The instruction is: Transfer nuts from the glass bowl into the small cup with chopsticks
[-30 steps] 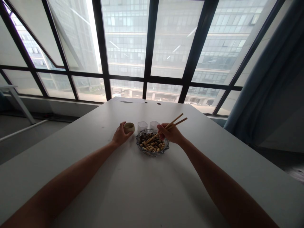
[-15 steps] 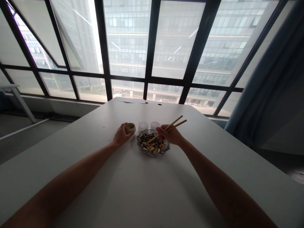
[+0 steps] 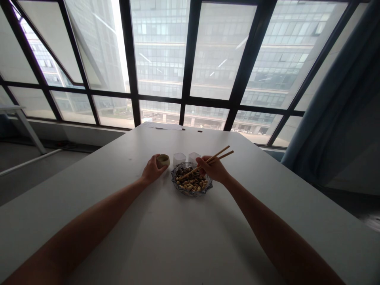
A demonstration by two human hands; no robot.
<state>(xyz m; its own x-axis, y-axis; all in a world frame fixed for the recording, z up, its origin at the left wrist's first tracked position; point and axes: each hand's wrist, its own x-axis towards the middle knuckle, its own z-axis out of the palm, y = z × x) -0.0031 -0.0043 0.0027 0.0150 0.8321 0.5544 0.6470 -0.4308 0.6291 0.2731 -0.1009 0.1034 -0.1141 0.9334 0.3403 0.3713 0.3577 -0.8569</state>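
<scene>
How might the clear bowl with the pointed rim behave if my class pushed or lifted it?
The clear bowl looks stiff, perhaps brittle if it is glass. It would probably slide rather than tip, being wide and low. Its load of nut-like pieces likely adds weight, and some might spill if tilted.

Nuts (image 3: pixel 190 185) lie in the bowl (image 3: pixel 192 194) on the table (image 3: pixel 178 237).

Both forearms bare, sleeveless; hands (image 3: pixel 152 169) ungloved.
</scene>
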